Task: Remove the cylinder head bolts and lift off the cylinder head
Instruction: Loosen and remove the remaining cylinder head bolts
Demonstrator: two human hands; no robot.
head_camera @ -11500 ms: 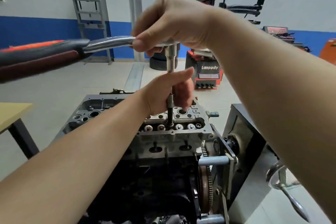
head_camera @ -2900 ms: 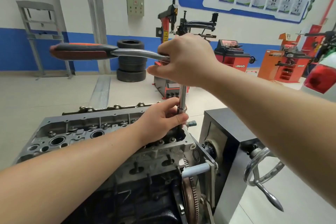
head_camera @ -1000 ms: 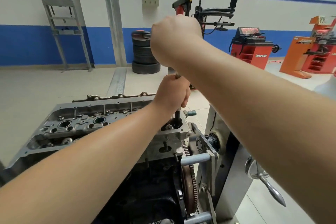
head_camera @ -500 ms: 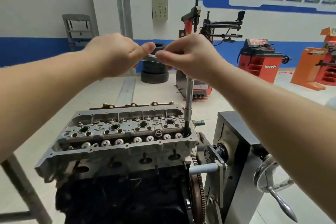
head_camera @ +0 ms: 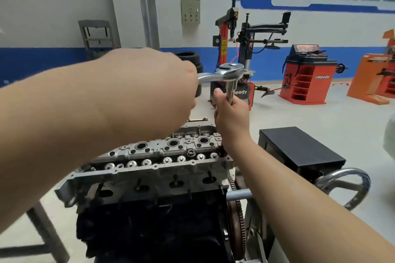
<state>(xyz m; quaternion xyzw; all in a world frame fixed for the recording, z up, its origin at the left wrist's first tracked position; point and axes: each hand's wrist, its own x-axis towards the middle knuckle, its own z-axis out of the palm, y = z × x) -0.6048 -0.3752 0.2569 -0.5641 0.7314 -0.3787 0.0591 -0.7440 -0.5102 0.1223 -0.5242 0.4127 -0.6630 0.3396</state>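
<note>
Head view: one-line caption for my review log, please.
Left hand grips the ratchet handle while right hand steadies its extension over the cylinder head.

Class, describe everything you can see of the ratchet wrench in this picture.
The ratchet wrench is shiny chrome metal with a rounded head, held level above the cylinder head. The left hand grips and hides its handle; the right hand holds the extension bar hanging upright from the head.

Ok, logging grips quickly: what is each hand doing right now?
Left hand: grips the ratchet handle.
Right hand: wrapped round the extension bar below the ratchet head.
</note>
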